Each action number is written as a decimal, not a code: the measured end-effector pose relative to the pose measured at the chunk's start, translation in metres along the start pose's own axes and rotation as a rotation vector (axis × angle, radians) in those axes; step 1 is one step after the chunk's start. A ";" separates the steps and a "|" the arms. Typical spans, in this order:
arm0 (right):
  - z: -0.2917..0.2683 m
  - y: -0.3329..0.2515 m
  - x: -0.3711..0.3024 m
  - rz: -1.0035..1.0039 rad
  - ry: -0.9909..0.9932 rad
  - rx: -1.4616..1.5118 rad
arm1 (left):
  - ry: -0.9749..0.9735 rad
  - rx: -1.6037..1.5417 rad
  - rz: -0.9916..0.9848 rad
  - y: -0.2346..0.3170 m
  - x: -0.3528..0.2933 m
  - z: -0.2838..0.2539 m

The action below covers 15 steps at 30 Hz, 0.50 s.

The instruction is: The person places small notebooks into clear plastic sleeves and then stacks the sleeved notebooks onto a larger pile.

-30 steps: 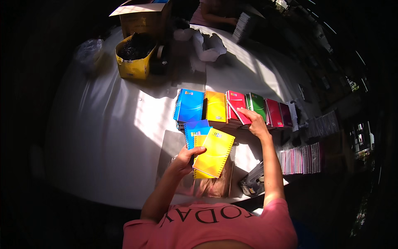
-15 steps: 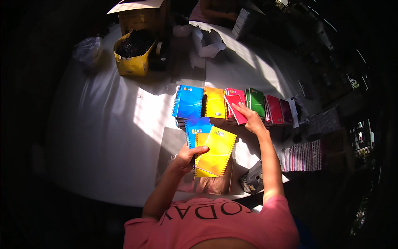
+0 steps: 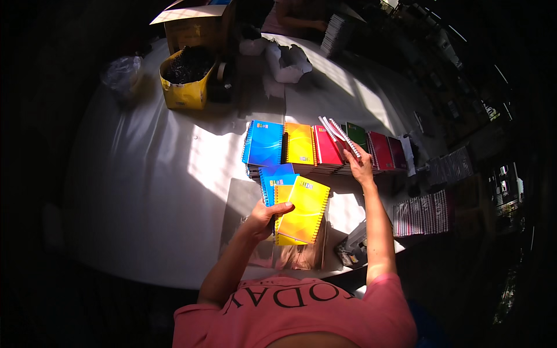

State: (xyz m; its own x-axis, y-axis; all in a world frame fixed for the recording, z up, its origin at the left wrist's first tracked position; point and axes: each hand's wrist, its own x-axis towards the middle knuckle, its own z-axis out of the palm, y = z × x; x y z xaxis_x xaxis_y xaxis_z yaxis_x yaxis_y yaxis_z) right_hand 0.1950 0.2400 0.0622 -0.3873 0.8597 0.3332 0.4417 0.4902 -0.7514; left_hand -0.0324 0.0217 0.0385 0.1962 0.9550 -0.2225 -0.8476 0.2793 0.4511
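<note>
The yellow book (image 3: 306,210) lies uppermost in a fan over the near part of the bench (image 3: 151,203), its long axis running away from the person, far end leaning right, coil along its right edge; under it sits an orange-yellow book (image 3: 283,194), and beyond that the blue book (image 3: 277,174), far end leaning slightly left, coil on its left edge; the left hand (image 3: 262,219) has its grip clamped on this fan, thumb flat across the yellow cover.

The right hand (image 3: 360,165) has its grip closed on the lifted books (image 3: 346,139), red and tilted up nearly edge-on, white coils slanting from far left to near right; their number is hard to tell.

Beneath and beside them runs a row of stacks, long axes pointing away: blue stack (image 3: 266,145), yellow stack (image 3: 300,145), red stack (image 3: 326,149), green stack (image 3: 356,136), a second red stack (image 3: 380,153) and a purple stack (image 3: 398,153); farther off stand a yellow tub (image 3: 185,96) of dark stuff and a carton (image 3: 200,33).
</note>
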 end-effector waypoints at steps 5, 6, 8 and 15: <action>-0.007 0.012 0.002 -0.079 -0.196 0.082 | -0.006 -0.005 -0.020 -0.001 0.004 0.001; -0.010 0.011 0.001 -0.179 -0.249 -0.115 | -0.001 -0.002 -0.017 -0.001 0.004 0.001; -0.006 0.012 -0.002 -0.165 -0.255 -0.198 | 0.005 0.002 -0.012 -0.002 0.006 0.002; -0.015 -0.010 0.017 0.057 0.281 -0.112 | 0.007 0.037 -0.021 -0.001 0.008 -0.001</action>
State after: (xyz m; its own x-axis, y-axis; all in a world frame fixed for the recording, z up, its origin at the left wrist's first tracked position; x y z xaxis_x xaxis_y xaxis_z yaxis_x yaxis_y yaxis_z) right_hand 0.1961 0.2517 0.0836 -0.1273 0.8845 0.4488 0.5485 0.4398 -0.7111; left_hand -0.0302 0.0287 0.0355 0.2103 0.9480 -0.2388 -0.8244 0.3033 0.4779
